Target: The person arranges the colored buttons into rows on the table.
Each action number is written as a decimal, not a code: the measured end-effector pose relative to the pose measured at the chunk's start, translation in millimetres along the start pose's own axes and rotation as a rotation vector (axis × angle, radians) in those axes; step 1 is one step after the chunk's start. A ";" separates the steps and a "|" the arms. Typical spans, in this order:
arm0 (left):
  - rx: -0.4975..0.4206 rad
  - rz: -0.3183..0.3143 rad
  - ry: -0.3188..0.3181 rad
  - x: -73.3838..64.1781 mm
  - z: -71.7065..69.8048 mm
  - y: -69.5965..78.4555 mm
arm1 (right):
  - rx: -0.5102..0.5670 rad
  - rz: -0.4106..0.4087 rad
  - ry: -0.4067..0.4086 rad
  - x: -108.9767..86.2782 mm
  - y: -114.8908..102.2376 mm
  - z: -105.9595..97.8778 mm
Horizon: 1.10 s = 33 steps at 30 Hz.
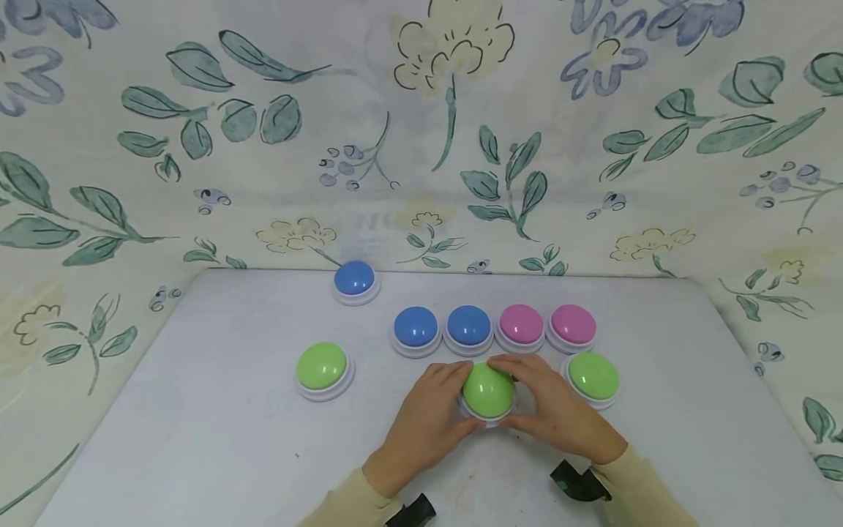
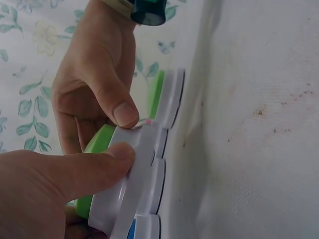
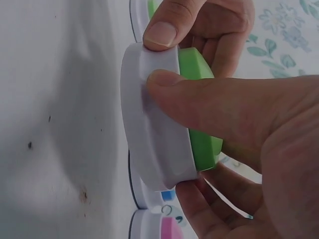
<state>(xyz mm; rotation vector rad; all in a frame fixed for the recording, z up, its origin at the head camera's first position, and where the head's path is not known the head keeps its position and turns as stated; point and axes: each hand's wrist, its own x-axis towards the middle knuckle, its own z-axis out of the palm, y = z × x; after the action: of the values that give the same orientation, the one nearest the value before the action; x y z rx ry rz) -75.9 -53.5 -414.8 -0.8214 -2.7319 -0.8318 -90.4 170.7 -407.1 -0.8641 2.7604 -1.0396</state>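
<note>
The left hand (image 1: 428, 410) and right hand (image 1: 560, 406) gripped the round, green-domed, white plastic button (image 1: 488, 390) over the white tabletop (image 1: 217, 410), its seemingly light, stiff, slick body best held around the sides.

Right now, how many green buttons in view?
3: left green button, apart on the table; middle green button, held by left hand and right hand; right green button, just beyond the right hand.
</note>
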 end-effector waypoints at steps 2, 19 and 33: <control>0.012 0.004 -0.001 2.7 1.7 2.0 | 0.000 0.004 -0.002 -1.1 2.2 -2.0; 0.012 0.016 -0.015 22.7 16.5 10.0 | -0.053 0.029 -0.023 -1.6 16.3 -17.7; 0.018 0.001 -0.031 35.6 28.3 15.7 | -0.094 0.077 -0.038 -2.8 24.4 -25.2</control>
<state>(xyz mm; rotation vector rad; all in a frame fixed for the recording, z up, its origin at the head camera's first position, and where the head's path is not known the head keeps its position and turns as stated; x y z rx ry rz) -97.0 -10.6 -420.0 -0.8385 -2.7615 -0.7992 -106.1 202.1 -403.4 -0.7724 2.8057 -0.8780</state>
